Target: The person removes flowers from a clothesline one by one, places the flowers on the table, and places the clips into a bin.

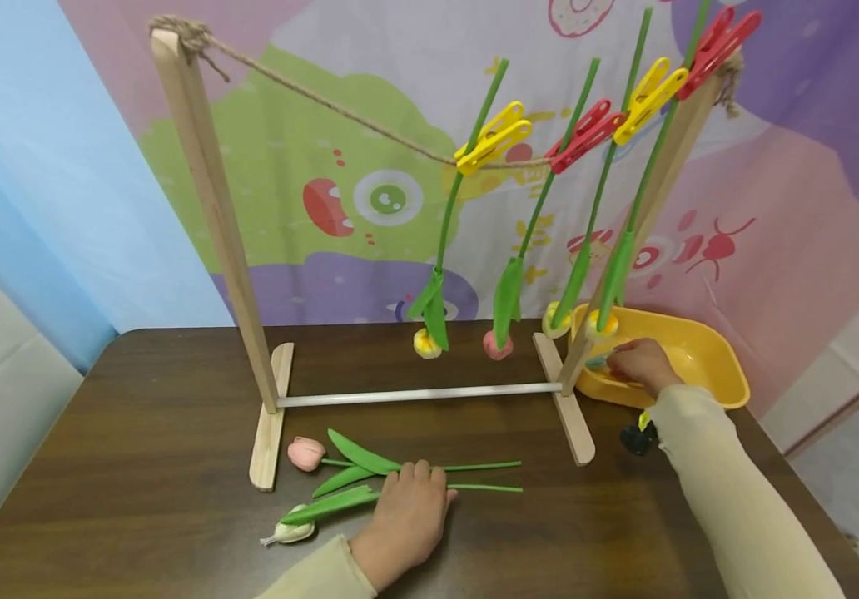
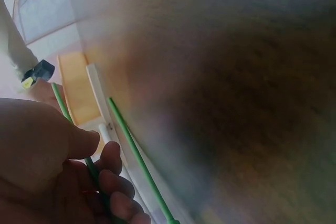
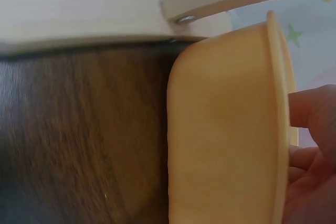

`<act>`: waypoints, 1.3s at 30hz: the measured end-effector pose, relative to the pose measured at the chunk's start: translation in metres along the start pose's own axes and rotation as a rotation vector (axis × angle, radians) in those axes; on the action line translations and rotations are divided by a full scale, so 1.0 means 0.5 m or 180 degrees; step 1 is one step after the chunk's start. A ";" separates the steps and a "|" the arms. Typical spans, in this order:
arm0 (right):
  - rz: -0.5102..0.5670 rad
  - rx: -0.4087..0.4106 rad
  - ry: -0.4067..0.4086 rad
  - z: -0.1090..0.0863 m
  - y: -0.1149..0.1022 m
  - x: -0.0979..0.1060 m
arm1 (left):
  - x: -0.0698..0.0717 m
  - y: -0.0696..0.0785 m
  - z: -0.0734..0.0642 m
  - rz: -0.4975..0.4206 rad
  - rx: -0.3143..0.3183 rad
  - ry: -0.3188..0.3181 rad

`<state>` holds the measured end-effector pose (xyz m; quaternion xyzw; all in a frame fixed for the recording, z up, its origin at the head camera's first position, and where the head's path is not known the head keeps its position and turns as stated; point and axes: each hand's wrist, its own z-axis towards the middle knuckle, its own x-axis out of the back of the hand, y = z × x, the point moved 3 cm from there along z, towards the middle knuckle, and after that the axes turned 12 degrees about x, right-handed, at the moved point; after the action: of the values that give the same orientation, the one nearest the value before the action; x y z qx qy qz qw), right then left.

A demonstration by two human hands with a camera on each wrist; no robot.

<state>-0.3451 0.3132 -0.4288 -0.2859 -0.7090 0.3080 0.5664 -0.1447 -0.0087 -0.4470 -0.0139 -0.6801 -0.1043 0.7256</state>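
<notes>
My left hand (image 1: 409, 517) is low over two artificial tulips on the table. In the left wrist view its curled thumb and fingers grip one green stem (image 2: 61, 103); a second stem (image 2: 142, 163) lies beyond the fingertips. The pink tulip (image 1: 305, 453) lies farther back and the white tulip (image 1: 296, 527) nearer, both heads pointing left. My right hand (image 1: 641, 363) reaches inside the yellow basin (image 1: 725, 374). Something teal (image 1: 597, 363) shows by its fingers. The basin wall (image 3: 226, 124) hides the fingertips in the right wrist view, so its hold is unclear.
A wooden frame (image 1: 212, 208) with a white crossbar (image 1: 422, 394) stands behind the loose tulips. Along its twine (image 1: 340, 108), yellow clothespins (image 1: 493, 140) and red clothespins (image 1: 587, 137) hold several tulips head down. The basin sits against the frame's right foot (image 1: 575, 428).
</notes>
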 end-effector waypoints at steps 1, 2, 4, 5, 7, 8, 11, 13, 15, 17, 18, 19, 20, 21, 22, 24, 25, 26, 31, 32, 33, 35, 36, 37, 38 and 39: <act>-0.0173 0.0003 -0.0029 0.001 0.000 0.000 | -0.001 0.000 0.001 -0.0009 0.0007 -0.0041; -0.0371 0.0022 -0.0071 0.001 0.000 0.001 | -0.001 0.000 0.001 -0.0012 -0.0002 -0.0048; -0.0753 0.0057 -0.0161 0.003 0.001 0.002 | 0.001 0.001 0.001 0.0005 -0.0027 -0.0026; -0.0903 0.0087 -0.0213 0.004 0.001 0.003 | 0.000 0.002 0.000 0.0017 -0.0039 0.0003; -0.1126 0.0144 -0.0303 0.007 0.004 0.004 | 0.000 0.002 0.000 0.0049 -0.0062 0.0051; -0.1201 0.0165 -0.0335 0.008 0.005 0.003 | 0.000 0.002 0.000 0.0068 -0.0071 0.0067; -0.1289 0.0184 -0.0407 0.012 0.008 0.001 | -0.002 0.002 0.000 0.0126 -0.0071 0.0027; -0.1338 0.0181 -0.0451 0.014 0.009 -0.001 | -0.003 0.002 0.000 0.0151 -0.0065 -0.0026; -0.1378 0.0181 -0.0482 0.016 0.008 -0.003 | -0.005 0.002 0.000 0.0172 -0.0061 -0.0091; -0.1413 0.0176 -0.0507 0.019 0.009 -0.004 | -0.006 0.002 0.000 0.0174 -0.0058 -0.0110; -0.1427 0.0175 -0.0516 0.020 0.009 -0.005 | -0.007 0.002 0.000 0.0170 -0.0056 -0.0112; -0.1433 0.0181 -0.0519 0.021 0.009 -0.005 | -0.007 0.002 0.000 0.0172 -0.0053 -0.0117; -0.1433 0.0178 -0.0525 0.022 0.010 -0.005 | -0.007 0.002 0.000 0.0173 -0.0051 -0.0118; -0.1421 0.0178 -0.0533 0.024 0.012 -0.005 | -0.008 0.002 0.000 0.0166 -0.0048 -0.0097; -0.1406 0.0175 -0.0544 0.026 0.015 -0.005 | -0.008 0.001 0.000 0.0162 -0.0052 -0.0071; -0.1389 0.0177 -0.0554 0.028 0.018 -0.005 | -0.008 0.001 0.000 0.0147 -0.0064 -0.0053; -0.1368 0.0169 -0.0556 0.029 0.018 -0.005 | -0.009 0.001 0.000 0.0139 -0.0072 -0.0058; -0.1356 0.0160 -0.0562 0.029 0.018 -0.006 | -0.009 0.001 0.001 0.0139 -0.0075 -0.0085; -0.1338 0.0143 -0.0560 0.024 0.010 -0.008 | -0.011 0.001 0.002 0.0174 -0.0099 -0.0219; -0.1343 0.0137 -0.0558 0.024 0.009 -0.008 | -0.011 0.001 0.002 0.0189 -0.0117 -0.0206; -0.1346 0.0130 -0.0554 0.023 0.009 -0.009 | -0.011 0.001 0.001 0.0205 -0.0142 -0.0155; -0.1367 0.0126 -0.0544 0.024 0.011 -0.008 | -0.011 0.001 0.000 0.0236 -0.0189 -0.0061; -0.1364 0.0127 -0.0537 0.024 0.011 -0.008 | -0.011 0.001 -0.001 0.0248 -0.0209 -0.0035; -0.1355 0.0121 -0.0532 0.025 0.013 -0.008 | -0.011 0.000 -0.001 0.0248 -0.0219 -0.0013; -0.1346 0.0116 -0.0530 0.026 0.014 -0.009 | -0.010 0.000 -0.002 0.0250 -0.0226 -0.0006; -0.1351 0.0116 -0.0524 0.027 0.016 -0.009 | -0.010 0.000 -0.002 0.0248 -0.0226 -0.0017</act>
<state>-0.3570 0.3134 -0.4399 -0.0940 -0.7914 0.2170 0.5638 -0.1441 -0.0084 -0.4523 -0.0664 -0.6768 -0.1001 0.7263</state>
